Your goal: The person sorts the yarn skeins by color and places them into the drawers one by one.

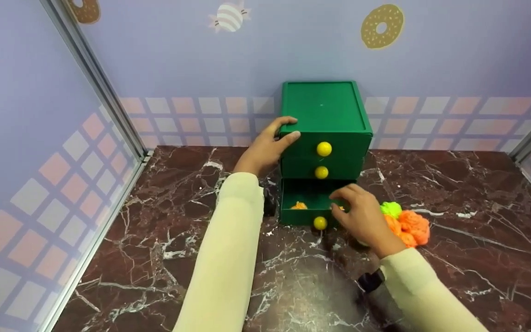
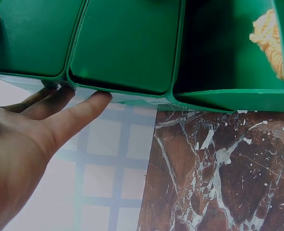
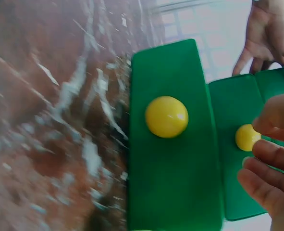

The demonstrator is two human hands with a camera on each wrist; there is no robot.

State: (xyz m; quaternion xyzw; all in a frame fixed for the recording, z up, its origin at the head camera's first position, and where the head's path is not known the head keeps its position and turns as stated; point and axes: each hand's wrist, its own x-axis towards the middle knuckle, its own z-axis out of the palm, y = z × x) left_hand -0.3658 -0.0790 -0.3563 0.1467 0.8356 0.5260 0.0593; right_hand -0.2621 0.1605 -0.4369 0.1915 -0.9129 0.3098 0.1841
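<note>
A green cabinet with three drawers and yellow knobs stands against the back wall. My left hand holds its upper left corner, thumb at the front and fingers along the side. The bottom drawer is pulled out; inside lies an orange yarn ball, and a bit of orange shows near the right hand. My right hand hovers over the drawer's right part, fingers loosely bent, with nothing visible between them. In the right wrist view the drawer's knob is apart from the fingers.
Right of the cabinet, partly behind my right hand, sit several orange yarn balls and a lime green one. Everything stands on a dark red marbled tabletop. Patterned panels rise at the back and sides.
</note>
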